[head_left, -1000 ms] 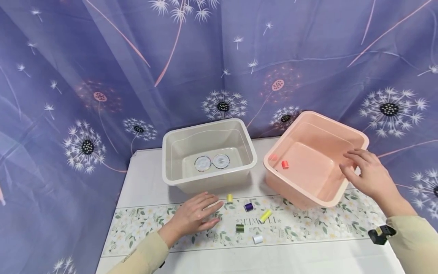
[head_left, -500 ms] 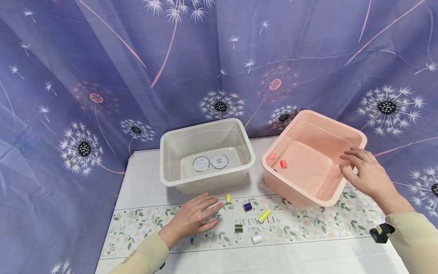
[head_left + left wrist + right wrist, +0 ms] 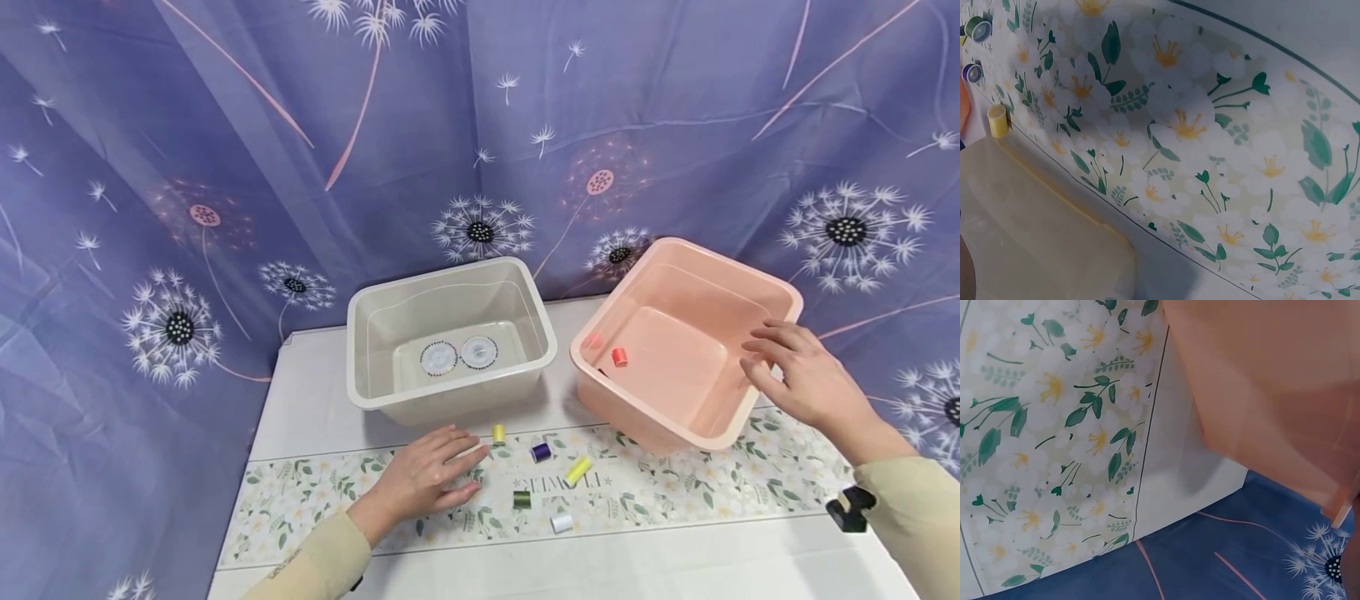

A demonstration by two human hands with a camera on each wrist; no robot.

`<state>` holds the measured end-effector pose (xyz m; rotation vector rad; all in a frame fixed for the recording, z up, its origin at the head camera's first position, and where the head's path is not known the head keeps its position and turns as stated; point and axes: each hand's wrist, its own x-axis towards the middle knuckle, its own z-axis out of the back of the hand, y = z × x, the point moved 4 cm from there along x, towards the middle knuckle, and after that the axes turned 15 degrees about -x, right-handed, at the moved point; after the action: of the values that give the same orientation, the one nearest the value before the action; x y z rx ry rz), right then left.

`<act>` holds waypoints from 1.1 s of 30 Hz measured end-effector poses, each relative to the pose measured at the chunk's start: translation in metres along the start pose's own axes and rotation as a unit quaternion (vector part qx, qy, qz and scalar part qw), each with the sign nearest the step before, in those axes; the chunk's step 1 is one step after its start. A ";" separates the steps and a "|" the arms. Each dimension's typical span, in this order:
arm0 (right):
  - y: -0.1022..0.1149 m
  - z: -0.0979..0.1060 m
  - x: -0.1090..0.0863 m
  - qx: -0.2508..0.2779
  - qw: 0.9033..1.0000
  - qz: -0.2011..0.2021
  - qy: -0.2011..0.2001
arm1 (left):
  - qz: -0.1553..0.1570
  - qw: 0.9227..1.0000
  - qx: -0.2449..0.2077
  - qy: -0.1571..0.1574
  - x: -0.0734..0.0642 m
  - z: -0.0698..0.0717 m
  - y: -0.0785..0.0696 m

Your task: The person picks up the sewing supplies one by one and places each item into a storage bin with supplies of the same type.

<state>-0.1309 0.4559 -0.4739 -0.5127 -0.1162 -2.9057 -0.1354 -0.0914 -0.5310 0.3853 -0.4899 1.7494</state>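
Observation:
My left hand (image 3: 427,471) is held low over the floral strip, fingers relaxed and holding nothing. Just right of its fingertips stands a yellow thread spool (image 3: 498,433). Beyond that lie a purple spool (image 3: 541,452), a longer yellow spool (image 3: 578,471), a green spool (image 3: 522,499) and a white spool (image 3: 561,523). My right hand (image 3: 806,383) is at the right rim of the pink basin (image 3: 675,421), its loose fingers reaching over the edge; contact with the rim is unclear. A red spool (image 3: 619,357) lies inside that basin, near a dark object mostly hidden by the wall.
Left of the pink basin, a grey basin (image 3: 457,392) holds two round pin wheels (image 3: 438,358) side by side. Both basins stand at the back of the white table (image 3: 315,375), against a blue dandelion curtain (image 3: 375,125).
The view shifts slightly, so basins and spools appear a little further left. Both hands keep nearly the same pose and place; nothing is picked up or let go.

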 end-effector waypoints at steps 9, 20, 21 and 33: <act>0.001 0.000 -0.001 0.007 1.000 -0.004 0.014 | -0.006 1.000 -0.009 0.001 -0.001 -0.007 -0.001; 0.000 -0.002 0.000 0.004 1.000 -0.011 0.017 | 0.065 0.997 -0.027 0.043 -0.008 -0.030 0.008; 0.000 -0.002 0.000 0.004 1.000 -0.012 0.017 | 0.074 0.996 -0.031 0.048 -0.009 -0.033 0.009; 0.002 -0.001 0.001 0.003 1.000 -0.007 0.005 | 0.148 0.986 -0.054 0.054 -0.008 -0.053 0.021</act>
<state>-0.1313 0.4534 -0.4741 -0.4979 -0.1268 -2.9196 -0.1537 -0.0743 -0.5826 0.1439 -0.5832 2.0085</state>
